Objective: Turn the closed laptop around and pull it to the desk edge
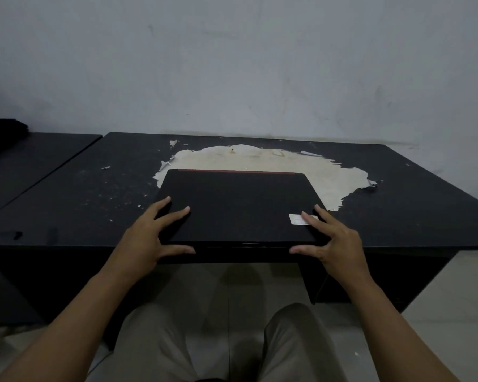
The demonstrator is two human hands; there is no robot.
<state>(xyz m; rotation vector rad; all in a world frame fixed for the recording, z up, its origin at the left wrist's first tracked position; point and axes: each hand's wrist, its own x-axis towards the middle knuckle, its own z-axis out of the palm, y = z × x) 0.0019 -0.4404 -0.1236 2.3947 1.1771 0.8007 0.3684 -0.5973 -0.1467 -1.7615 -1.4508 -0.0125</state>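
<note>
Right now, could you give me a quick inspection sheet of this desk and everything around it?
Surface: black desk, its coating peeled to a pale patch behind the laptop.
Job's things: closed black laptop, front edge at the desk's near edge, white sticker on the lid.
Clutter: small pale flakes on the desk.
Hands: left hand and right hand grip the near corners, fingers spread on the lid.
Cables: nothing seen.
Surroundings: grey wall, second dark table at left.
</note>
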